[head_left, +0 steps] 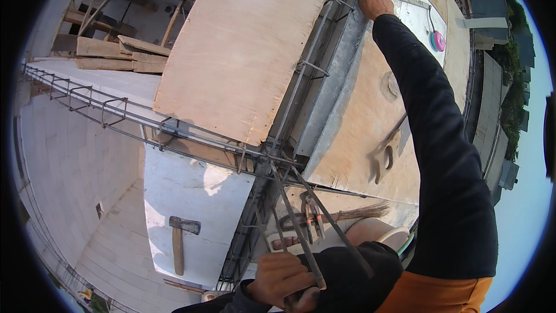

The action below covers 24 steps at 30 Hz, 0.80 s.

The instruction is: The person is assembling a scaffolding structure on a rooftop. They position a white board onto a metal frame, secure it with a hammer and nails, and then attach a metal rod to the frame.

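Two bare hands worked the steel at once: the left hand, low in the view, was closed in a full fist around a steel reinforcing bar that slanted up toward the rebar cage, while the right hand, at the end of a long black sleeve, reached far out along the cage's upper run and lay on it with fingers curled; whether they fully closed on a bar could not be told. The cage lay in a narrow trough between a broad plywood sheet and a second boarded deck, turning a corner just above the fist. Such bar looked stiff, heavy for its thickness and rough-ribbed, so it would not slip in a bare palm but could scrape it; a firm grip near the lower end, away from the tied stirrups, seemed the sound place to hold. A hatchet lay on the pale slab to the left, pincers beside a twig broom, and a pink tape reel sat well apart.
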### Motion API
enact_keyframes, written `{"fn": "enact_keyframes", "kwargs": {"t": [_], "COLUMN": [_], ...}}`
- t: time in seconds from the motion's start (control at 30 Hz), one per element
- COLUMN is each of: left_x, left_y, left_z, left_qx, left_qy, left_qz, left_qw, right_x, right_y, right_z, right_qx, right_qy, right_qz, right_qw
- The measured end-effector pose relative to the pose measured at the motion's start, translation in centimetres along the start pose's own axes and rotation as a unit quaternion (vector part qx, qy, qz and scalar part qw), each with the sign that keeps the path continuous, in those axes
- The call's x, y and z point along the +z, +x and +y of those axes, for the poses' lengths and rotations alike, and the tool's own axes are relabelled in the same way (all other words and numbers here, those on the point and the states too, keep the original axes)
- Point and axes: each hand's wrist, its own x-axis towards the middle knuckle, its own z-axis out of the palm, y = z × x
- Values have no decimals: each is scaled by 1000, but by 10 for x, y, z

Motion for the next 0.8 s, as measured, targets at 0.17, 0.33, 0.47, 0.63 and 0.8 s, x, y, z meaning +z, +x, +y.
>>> {"fn": "enact_keyframes", "kwargs": {"t": [0.17,0.33,0.47,0.63,0.8], "left_x": [-4,-4,-2,-1,-2], "left_y": [-7,-4,-1,-2,-2], "left_z": [-3,0,-2,-4,1], "left_qx": [-10,9,9,4,1], "left_qy": [9,19,-2,-8,-1], "left_qz": [-24,-16,-11,-9,-7], "left_qw": [1000,1000,1000,1000,1000], "right_x": [-8,-26,-22,-9,-7], "right_y": [-10,-12,-13,-11,1], "right_z": [-10,-18,-6,-8,-10], "right_qx": [8,5,66,83,97], "right_qy": [-49,-10,45,51,56], "right_qz": [-31,-23,-13,-26,-85], "right_qw": [998,1000,997,995,990]}}
